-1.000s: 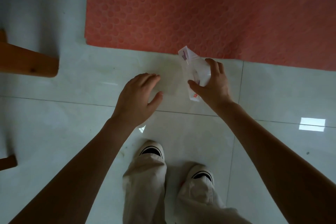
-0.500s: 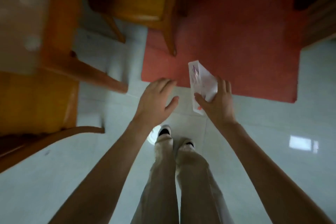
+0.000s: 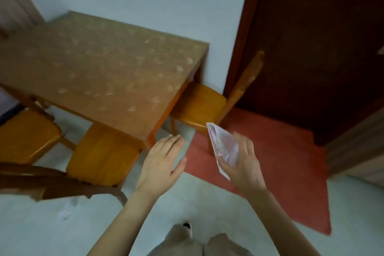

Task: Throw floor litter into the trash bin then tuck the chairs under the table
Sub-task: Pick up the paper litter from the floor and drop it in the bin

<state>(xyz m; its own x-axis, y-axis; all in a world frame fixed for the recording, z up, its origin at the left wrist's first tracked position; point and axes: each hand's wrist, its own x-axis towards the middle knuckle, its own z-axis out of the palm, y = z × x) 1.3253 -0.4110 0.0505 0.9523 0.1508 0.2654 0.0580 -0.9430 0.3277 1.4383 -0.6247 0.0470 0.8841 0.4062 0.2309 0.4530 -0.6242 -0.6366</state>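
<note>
I see my right hand [image 3: 243,164] pinching a crumpled white wrapper [image 3: 223,145] with thumb and fingers, up in the air just off the front right corner of the table [image 3: 104,68]. My left hand [image 3: 162,164] is flat and wide with nothing in it, right beside that same corner. The end chair [image 3: 199,106] sits partly under the table's right end, the near chair [image 3: 104,156] and the left chair [image 3: 27,133] stick out along its front side, and a blurry white scrap [image 3: 66,210] lies on the floor in front of the table.
</note>
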